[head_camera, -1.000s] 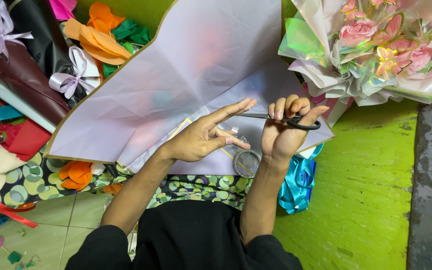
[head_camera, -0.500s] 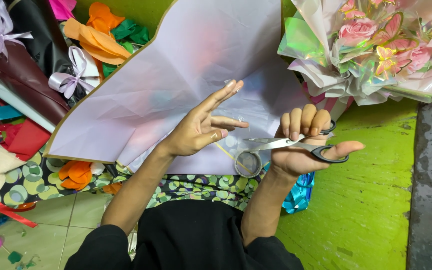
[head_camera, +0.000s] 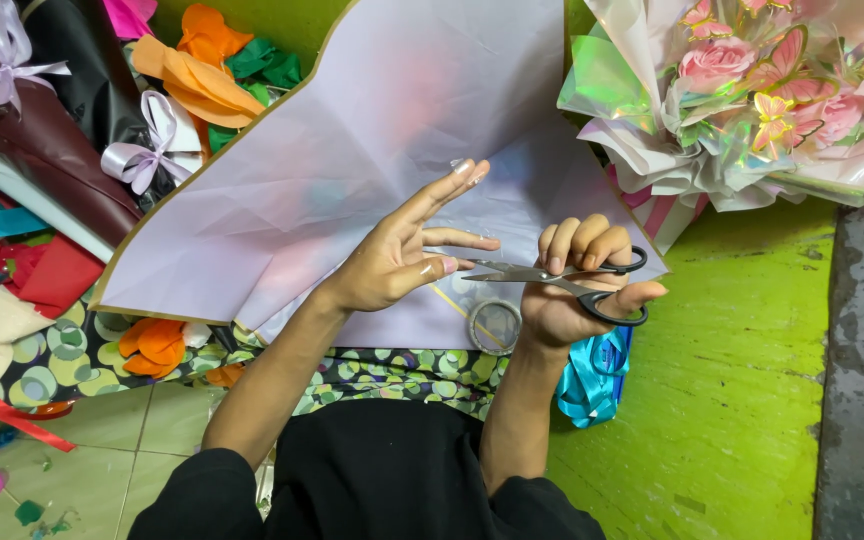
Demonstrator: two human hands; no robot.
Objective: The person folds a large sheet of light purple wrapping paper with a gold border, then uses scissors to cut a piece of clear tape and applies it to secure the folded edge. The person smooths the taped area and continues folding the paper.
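A person in black sleeves, seen from above, works over a cluttered floor of wrapping materials. Both forearms reach forward from the bottom edge, the upper arms cut off by the frame.

The right hand (head_camera: 577, 285) is closed around a pair of black-handled scissors (head_camera: 562, 278), thumb through the lower loop and fingers curled over the upper one, which hides most of that handle. The scissors lie nearly level across the view, long axis left to right, blades only slightly parted and pointing left toward the other hand.

The left hand (head_camera: 397, 262) is open, fingers spread and mostly straight, index raised up and to the right; the blade tips sit just beside its lower fingertips. Whether it pinches a strip of clear tape is too faint to tell.

Just below the blades rests a roll of clear tape (head_camera: 493, 326), partly hidden by the right wrist. A coil of blue ribbon (head_camera: 592, 375) lies beside that wrist.

Beneath both hands spreads a large pale lilac wrapping sheet (head_camera: 352, 130), its top cut off. Beyond, at right, a bouquet of pink roses (head_camera: 752, 90) in iridescent wrap runs out of frame; at left lie maroon paper (head_camera: 42, 140) and orange scraps (head_camera: 192, 70).
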